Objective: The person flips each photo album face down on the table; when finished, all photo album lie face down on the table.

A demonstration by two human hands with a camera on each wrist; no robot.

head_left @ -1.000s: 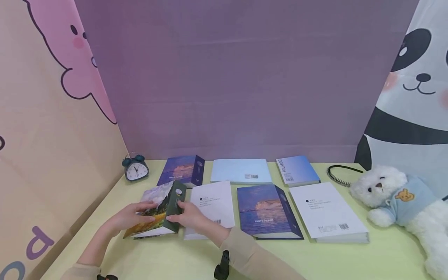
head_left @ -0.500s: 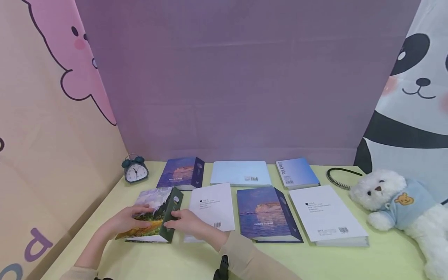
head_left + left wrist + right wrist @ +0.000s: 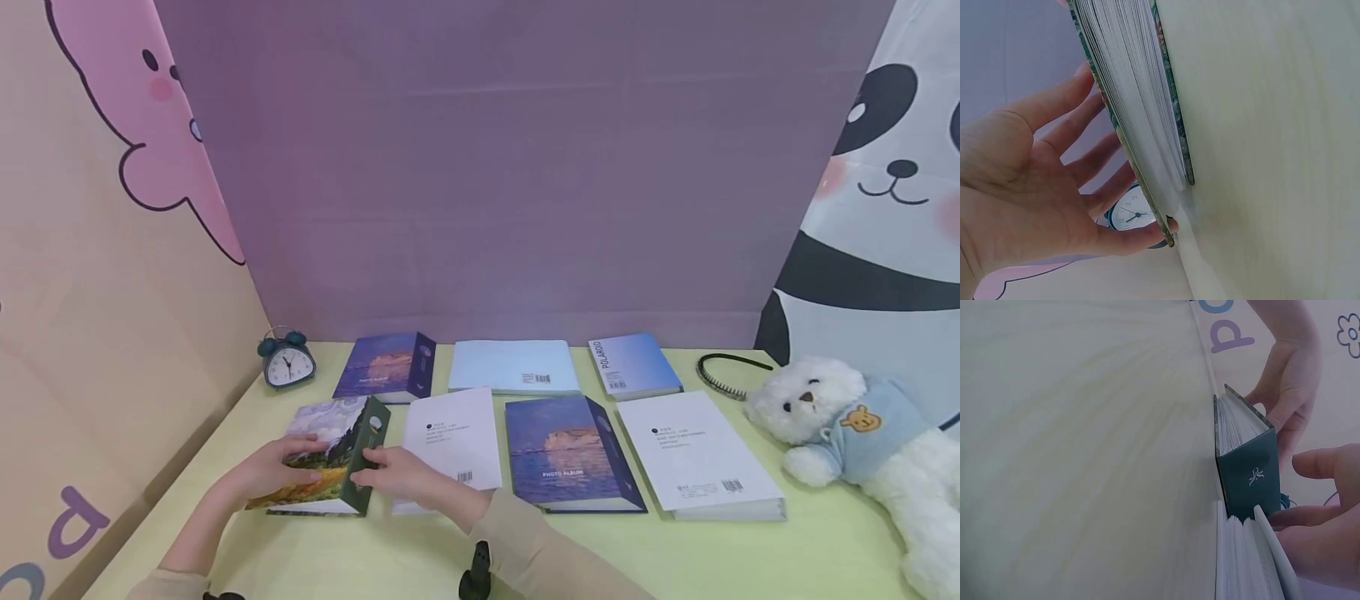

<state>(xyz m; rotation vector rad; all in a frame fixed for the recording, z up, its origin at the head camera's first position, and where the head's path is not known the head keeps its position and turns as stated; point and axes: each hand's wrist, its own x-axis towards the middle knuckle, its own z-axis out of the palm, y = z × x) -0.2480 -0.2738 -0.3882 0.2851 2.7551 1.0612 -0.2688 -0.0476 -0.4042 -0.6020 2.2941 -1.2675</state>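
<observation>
A photo album (image 3: 333, 421) with a landscape painting on its cover and a dark green spine (image 3: 1250, 481) lies at the front left of the table. Its painted cover stands slightly raised from the pages (image 3: 1132, 81). Across this cover rest the spread fingers of my left hand (image 3: 266, 473), with one fingertip reaching past the outer edge in the left wrist view. My right hand (image 3: 412, 479) is at the spine side, its fingers extended; the right wrist view shows its thumb apart from the spine. Where its other fingers touch is partly hidden.
Right of the album lie a white book (image 3: 453, 429), a purple photo album (image 3: 562, 446) and another white book (image 3: 697, 450). Behind are a second purple album (image 3: 382, 367), light-blue book (image 3: 513, 362), blue book (image 3: 633, 362) and alarm clock (image 3: 288, 362). A headband (image 3: 720, 375) and plush bear (image 3: 840, 429) lie right.
The green-spined album has come down from a tilted, raised position and slid slightly left. My right hand has loosened from the spine. Over the last half second both hands have barely moved.
</observation>
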